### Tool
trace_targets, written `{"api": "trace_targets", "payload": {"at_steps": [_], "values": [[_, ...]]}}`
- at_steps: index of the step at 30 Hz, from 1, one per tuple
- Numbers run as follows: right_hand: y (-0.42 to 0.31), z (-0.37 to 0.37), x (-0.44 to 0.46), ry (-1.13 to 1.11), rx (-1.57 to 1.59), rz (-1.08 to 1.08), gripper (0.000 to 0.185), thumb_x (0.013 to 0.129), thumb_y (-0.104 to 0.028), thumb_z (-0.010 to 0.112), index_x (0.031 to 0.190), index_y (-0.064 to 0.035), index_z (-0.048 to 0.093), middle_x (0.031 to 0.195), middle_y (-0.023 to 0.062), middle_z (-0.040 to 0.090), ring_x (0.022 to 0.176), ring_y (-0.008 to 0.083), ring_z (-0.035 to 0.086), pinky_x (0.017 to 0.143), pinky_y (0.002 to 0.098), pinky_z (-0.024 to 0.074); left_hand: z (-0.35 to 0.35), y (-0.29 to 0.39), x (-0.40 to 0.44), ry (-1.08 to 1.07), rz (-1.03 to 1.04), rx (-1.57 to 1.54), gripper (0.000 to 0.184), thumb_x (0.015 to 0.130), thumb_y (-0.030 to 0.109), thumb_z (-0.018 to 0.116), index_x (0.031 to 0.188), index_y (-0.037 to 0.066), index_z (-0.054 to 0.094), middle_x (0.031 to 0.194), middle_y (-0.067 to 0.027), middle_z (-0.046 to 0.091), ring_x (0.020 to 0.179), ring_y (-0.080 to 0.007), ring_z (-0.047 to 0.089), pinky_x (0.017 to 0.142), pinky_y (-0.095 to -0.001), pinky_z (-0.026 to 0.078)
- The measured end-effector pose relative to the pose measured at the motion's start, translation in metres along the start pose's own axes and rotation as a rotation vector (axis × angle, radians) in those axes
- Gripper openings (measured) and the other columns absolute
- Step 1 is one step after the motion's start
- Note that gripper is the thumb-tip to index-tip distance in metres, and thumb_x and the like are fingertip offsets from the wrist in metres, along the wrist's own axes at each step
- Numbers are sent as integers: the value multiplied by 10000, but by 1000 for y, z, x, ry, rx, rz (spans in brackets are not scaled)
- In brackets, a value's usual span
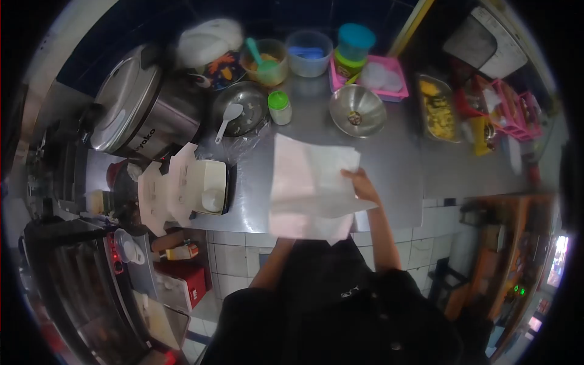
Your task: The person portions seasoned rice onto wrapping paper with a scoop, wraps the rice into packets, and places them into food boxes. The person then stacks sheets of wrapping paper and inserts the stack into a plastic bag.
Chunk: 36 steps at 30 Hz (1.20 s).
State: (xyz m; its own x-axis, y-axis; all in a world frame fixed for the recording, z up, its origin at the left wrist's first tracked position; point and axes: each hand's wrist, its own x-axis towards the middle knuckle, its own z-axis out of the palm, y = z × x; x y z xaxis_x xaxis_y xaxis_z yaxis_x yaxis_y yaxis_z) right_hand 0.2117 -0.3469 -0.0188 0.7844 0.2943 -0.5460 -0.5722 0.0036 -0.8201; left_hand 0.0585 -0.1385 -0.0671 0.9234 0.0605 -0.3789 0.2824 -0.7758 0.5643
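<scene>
Sheets of white wrapping paper (304, 188), slightly creased and overlapping, are held up over the front of the steel table. My right hand (363, 186) pinches their right side between thumb and fingers. From below, my left forearm (275, 263) reaches up to the paper's lower edge; the left hand itself is hidden behind the sheets. Beyond the paper stands a steel bowl (358, 111) with something small at its bottom. To the left, an open paper food box (215, 177) holds a round white item.
A large rice cooker (135, 109) stands at the left. Along the back are a green-lidded jar (280, 108), a dark bowl with a white spoon (230, 120), plastic tubs and a pink basket (396, 91). A metal tray of yellow food (440, 115) sits at right.
</scene>
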Motion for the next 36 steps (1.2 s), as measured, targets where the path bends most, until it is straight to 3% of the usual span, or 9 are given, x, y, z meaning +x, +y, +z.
{"api": "trace_targets", "payload": {"at_steps": [5, 8, 16, 21, 24, 25, 28, 29, 36], "values": [[47, -19, 4, 80, 128, -47, 307, 884, -102, 680, 1129, 74, 626, 964, 97, 686, 858, 188, 667, 742, 327, 548, 5, -20, 17, -6, 38, -344, 527, 930, 370, 562, 1323, 20, 550, 1398, -202, 473, 1273, -386, 462, 932, -479, 514], [11, -13, -13, 266, -310, -87, 329, 874, -80, 671, 1150, 92, 617, 977, 101, 691, 881, 190, 668, 774, 320, 545, 5, -29, 19, -36, 36, -593, 543, 945, 396, 535, 1328, 10, 547, 1402, -198, 477, 1278, -366, 466, 945, -467, 510], [-63, 20, -49, 99, -295, -168, 383, 883, -123, 663, 1198, 87, 606, 1118, 129, 678, 990, 184, 635, 877, 329, 510, 1, -78, 29, -43, -42, -1547, 600, 987, 465, 461, 1339, -15, 540, 1410, -188, 487, 1290, -313, 477, 979, -435, 498], [-67, 25, -50, -8, -387, -192, 406, 875, -148, 665, 1226, 49, 614, 1119, 102, 678, 1008, 181, 623, 906, 342, 491, -52, -69, 14, -548, 2, -2202, 805, 992, 633, 341, 1485, -3, 369, 1494, -178, 439, 1355, -321, 447, 1121, -460, 375], [-77, 47, -62, -126, -506, -146, 426, 853, -133, 666, 1239, 38, 611, 1120, 113, 690, 1017, 210, 633, 914, 365, 492, -59, -73, 18, -578, -162, -2073, 926, 956, 723, 313, 1546, 15, 231, 1528, -181, 402, 1396, -327, 406, 1177, -475, 285], [-73, 59, -63, -86, -547, -304, 434, 848, -132, 653, 1243, 39, 607, 1110, 158, 693, 1014, 259, 648, 913, 386, 495, -56, -73, 20, -572, -77, -1951, 821, 980, 620, 441, 1474, -29, 344, 1465, -181, 466, 1358, -326, 444, 1153, -473, 334], [-79, 109, -85, -59, -830, -542, 442, 834, -123, 603, 1243, 46, 589, 1022, 304, 668, 961, 419, 661, 881, 461, 507, -49, -75, 21, -507, -215, -1692, 710, 1001, 500, 511, 1458, -24, 370, 1418, -169, 520, 1302, -314, 510, 1112, -455, 405], [-76, 128, -95, -1, -845, -557, 439, 827, -113, 588, 1235, 48, 581, 981, 316, 659, 928, 445, 652, 854, 485, 508, -58, -65, 15, -432, -325, -1645, 604, 1014, 389, 538, 1443, -12, 396, 1369, -154, 563, 1254, -291, 557, 1078, -425, 455], [-82, 195, -154, -107, -684, -472, 443, 802, -79, 576, 1221, 64, 552, 870, 305, 659, 863, 481, 637, 788, 535, 503, -38, -97, 18, -262, -240, -1489, 532, 1019, 320, 534, 1424, -6, 426, 1351, -148, 570, 1247, -275, 559, 1079, -409, 456]]}}
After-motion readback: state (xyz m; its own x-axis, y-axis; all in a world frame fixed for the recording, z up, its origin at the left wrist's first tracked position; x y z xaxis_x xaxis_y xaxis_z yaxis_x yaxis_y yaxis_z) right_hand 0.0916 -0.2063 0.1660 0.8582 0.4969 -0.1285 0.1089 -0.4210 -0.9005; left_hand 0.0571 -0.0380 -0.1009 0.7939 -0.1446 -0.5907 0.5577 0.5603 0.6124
